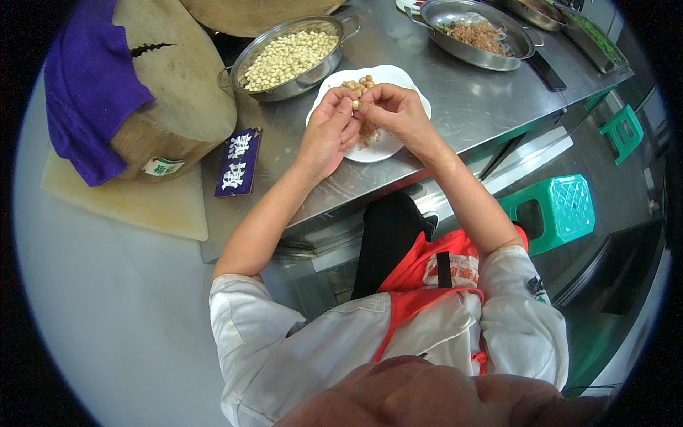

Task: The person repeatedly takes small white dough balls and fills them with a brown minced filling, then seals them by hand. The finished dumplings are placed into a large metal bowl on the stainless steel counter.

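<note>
Over a white plate, my left hand and my right hand meet at the fingertips. Between them is a pale peeled nut, pinched by the fingers of both hands. On the plate, just beyond my fingers, lie brown unpeeled nuts. Reddish-brown skins lie on the plate below and between my hands. A two-handled steel pan full of pale peeled nuts stands to the left behind the plate.
Round wooden chopping blocks, one with a purple cloth, stand left on a pale board. A purple sign with writing lies nearby. At the back right are a steel pan with brown skins and a black phone-like slab. Green stools stand right.
</note>
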Available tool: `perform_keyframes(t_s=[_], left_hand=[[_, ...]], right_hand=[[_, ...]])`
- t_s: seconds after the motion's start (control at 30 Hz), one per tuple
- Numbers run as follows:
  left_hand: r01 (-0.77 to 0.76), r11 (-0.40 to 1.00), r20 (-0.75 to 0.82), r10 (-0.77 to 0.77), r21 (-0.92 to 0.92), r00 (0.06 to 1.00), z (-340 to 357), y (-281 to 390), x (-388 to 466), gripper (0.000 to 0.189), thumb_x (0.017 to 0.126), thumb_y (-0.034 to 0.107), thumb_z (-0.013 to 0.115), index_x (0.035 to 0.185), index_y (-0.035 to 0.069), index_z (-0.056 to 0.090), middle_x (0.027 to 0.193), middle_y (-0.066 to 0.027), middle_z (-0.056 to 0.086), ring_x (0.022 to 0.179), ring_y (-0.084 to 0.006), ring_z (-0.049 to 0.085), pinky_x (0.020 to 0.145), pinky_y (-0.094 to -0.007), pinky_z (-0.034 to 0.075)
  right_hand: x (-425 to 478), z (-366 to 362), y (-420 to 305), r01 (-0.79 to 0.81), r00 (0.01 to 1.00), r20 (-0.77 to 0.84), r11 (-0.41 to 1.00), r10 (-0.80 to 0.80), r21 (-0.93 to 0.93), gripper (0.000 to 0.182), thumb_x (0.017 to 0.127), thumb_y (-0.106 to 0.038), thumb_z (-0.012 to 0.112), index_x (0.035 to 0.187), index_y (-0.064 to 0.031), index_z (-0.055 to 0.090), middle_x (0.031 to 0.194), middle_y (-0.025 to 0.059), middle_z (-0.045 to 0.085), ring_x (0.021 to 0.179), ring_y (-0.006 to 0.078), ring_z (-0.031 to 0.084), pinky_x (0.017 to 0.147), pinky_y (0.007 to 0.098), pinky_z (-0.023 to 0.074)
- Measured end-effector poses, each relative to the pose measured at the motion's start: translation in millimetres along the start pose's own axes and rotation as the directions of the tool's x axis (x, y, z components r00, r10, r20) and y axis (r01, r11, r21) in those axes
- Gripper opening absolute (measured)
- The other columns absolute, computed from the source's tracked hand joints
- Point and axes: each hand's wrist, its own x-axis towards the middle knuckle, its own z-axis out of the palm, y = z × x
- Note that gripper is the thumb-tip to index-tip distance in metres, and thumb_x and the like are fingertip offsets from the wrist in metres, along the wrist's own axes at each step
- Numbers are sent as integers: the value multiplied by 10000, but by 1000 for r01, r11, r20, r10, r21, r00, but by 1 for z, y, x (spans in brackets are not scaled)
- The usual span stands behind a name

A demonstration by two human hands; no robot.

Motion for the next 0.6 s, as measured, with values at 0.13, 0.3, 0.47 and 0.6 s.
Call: perform_keyframes(t_s=[0.13, 0.3, 0.47, 0.6], left_hand=[[24, 1000, 27, -24, 0, 999, -3, -1, -1, 105, 980, 195, 406, 997, 104, 455, 746, 26, 454, 483, -14, 302, 417, -161, 236], [93, 995, 55, -92, -24, 994, -3, 4, -1, 115, 979, 205, 414, 992, 103, 465, 727, 35, 434, 481, -12, 298, 423, -155, 230], [98, 995, 63, -97, -14, 993, -2, 5, -2, 113, 978, 204, 416, 998, 103, 463, 719, 41, 424, 478, -13, 293, 427, -153, 225], [58, 997, 10, -58, 45, 998, 2, 1, -3, 105, 972, 186, 419, 1005, 93, 457, 713, 40, 418, 474, -15, 293, 417, -155, 221]], right_hand=[[0, -1, -2, -28, 999, 17, 1000, 28, -8, 103, 813, -92, 648, 812, 8, 622, 753, 26, 620, 650, 63, 555, 580, 198, 438], [-1, -6, -4, -62, 996, 64, 998, 62, 8, 135, 820, -137, 649, 799, -6, 624, 717, 15, 619, 608, 55, 535, 556, 194, 418], [-1, -5, -7, -85, 995, 54, 996, 85, -6, 142, 815, -149, 657, 785, -15, 621, 717, 14, 619, 599, 52, 527, 549, 192, 412], [-1, -2, -4, -58, 997, 51, 997, 60, -44, 122, 798, -118, 672, 786, -7, 621, 715, 28, 622, 616, 61, 555, 558, 184, 428]])
